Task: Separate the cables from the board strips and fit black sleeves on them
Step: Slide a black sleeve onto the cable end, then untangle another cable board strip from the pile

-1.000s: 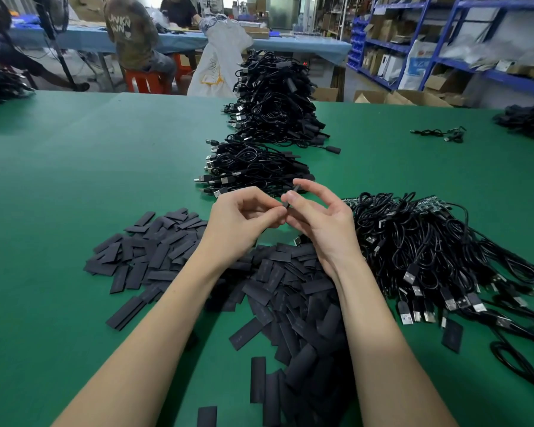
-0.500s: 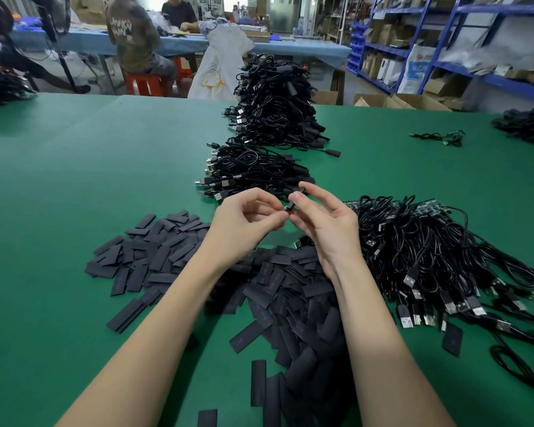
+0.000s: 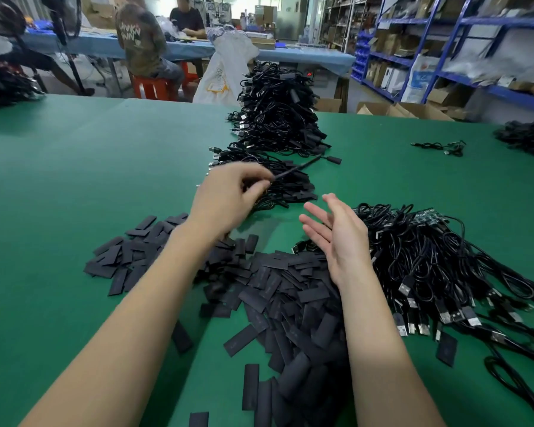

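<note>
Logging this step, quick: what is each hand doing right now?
Left hand: pinching a cable above the pile.
Right hand: open, holding nothing.

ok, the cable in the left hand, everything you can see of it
The cable is thin, black and looks rubber-jacketed. It runs taut and nearly straight from the left hand, which pinches its near end, up and right to a short, thicker black tip by the far pile. It crosses above the near pile of finished cables; motion blur hides finer detail.
</note>
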Motion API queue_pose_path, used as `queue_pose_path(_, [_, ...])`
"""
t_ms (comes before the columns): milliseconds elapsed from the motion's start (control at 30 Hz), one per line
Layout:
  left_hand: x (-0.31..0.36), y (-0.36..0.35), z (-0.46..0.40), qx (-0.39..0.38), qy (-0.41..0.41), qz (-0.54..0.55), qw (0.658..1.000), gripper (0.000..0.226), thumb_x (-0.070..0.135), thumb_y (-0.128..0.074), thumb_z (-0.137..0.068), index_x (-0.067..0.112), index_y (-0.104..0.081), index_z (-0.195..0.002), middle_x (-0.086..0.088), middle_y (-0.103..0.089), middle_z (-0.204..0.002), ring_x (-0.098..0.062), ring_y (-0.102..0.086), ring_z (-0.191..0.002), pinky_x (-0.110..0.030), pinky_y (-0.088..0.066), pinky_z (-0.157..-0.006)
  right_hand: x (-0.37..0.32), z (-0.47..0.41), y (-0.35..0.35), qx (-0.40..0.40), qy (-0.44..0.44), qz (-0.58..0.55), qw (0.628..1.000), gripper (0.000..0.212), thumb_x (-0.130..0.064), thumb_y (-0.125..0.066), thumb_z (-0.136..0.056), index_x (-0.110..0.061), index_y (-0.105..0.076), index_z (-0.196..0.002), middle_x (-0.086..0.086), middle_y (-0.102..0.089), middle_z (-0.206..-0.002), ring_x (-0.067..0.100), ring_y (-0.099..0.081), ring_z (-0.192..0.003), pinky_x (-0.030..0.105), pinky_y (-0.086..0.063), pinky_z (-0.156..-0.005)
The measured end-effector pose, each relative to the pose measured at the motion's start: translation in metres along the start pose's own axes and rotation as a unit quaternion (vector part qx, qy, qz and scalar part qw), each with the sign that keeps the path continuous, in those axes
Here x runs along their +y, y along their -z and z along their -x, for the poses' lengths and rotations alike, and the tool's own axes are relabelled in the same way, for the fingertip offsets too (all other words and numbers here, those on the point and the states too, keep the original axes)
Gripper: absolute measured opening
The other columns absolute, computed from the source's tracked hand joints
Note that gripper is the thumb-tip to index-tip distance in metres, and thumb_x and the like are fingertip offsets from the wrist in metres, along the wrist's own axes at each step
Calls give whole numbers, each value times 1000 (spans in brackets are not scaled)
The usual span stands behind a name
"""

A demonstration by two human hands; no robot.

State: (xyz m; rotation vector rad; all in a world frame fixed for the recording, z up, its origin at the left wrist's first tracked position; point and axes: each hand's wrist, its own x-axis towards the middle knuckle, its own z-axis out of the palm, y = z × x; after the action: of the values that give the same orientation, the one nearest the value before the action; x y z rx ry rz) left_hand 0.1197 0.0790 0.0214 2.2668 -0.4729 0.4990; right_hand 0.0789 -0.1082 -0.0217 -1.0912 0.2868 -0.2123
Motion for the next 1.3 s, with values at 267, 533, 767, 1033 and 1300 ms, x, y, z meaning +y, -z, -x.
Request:
queue_pose_path(267, [-11,-14,-116,22,-56,-216,975,31,18,-51,-102,32,-71,-121,1,-62,-124,-26,-57,-118,-41,-38,-98,10,-5,7,-46,79,259,962,17,-30,-61,-100,-22,-75,-96,-10,-79,-88,9,-73,-82,26,-59,-74])
queue_pose_path(533, [-49,-36,-66,68,-81,-168,980,26,24,-62,-94,15,-66,-118,-7,-59,-121,-29,-50,-117,-41,-37,-97,26,-6,3,-90,172,499,845,13,-45,-66,-90,-35,-73,-87,-21,-72,-80,-7,-65,-80,19,-52,-73])
queue_pose_path(767, [-37,-39,22,-36,-95,-87,991,9,26,-63,-94,19,-66,-96,5,-59,-95,-14,-53,-92,-38,-52,-79,28,-6,2,-99,188,499,840,10,-37,-69,-91,-31,-75,-86,-20,-73,-79,-8,-64,-78,4,-44,-66])
queue_pose_path(1033, [-22,-44,66,-124,-17,-84,989,11,33,-62,-94,24,-58,-88,11,-50,-84,-13,-49,-86,-34,-46,-78,27,-2,2,-107,184,506,836,9,-32,-69,-91,-27,-76,-87,-18,-72,-78,-6,-64,-77,2,-41,-64])
queue_pose_path(1300, [-7,-29,72,-194,-1,-34,980,14,34,-64,-95,27,-65,-82,14,-62,-74,-3,-55,-68,-18,-40,-65,17,0,5,-111,161,468,862,10,-33,-70,-90,-31,-76,-82,-22,-73,-78,-9,-65,-77,0,-40,-63])
